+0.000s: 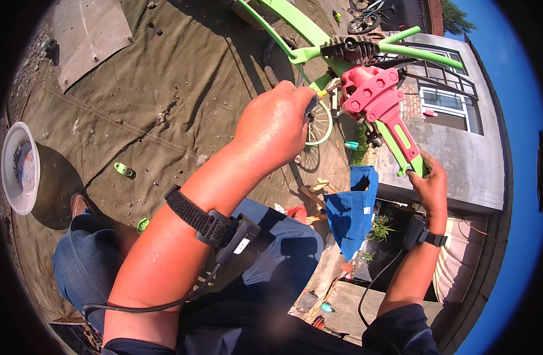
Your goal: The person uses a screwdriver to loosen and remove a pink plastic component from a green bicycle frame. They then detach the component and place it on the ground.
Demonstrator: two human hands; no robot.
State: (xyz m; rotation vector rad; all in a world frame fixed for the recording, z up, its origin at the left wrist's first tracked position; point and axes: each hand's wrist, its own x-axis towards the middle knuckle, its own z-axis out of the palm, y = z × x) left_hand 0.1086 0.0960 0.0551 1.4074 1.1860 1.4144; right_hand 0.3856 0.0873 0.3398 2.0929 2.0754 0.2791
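Observation:
My left hand (274, 124) is closed round a screwdriver (323, 94) with a dark grip, a yellow collar and a thin metal shaft. Its shaft points at the side of a pink-red plastic housing (372, 92) with moulded bolt heads; whether the tip touches is too small to tell. The housing sits on a bright green frame (301, 26) with a black ribbed piece (349, 47) above it. My right hand (431, 180) grips the green lower end (416, 165) of the bar that runs down from the housing; some fingers are hidden behind it.
A white bucket (21, 168) stands at the left. Small green pieces (123, 170) lie on the brown ground cloth (159, 112). Below the frame are a pale-rimmed wheel (323, 121) and a blue bag (349, 213). A grey building with windows (461, 148) stands at the right.

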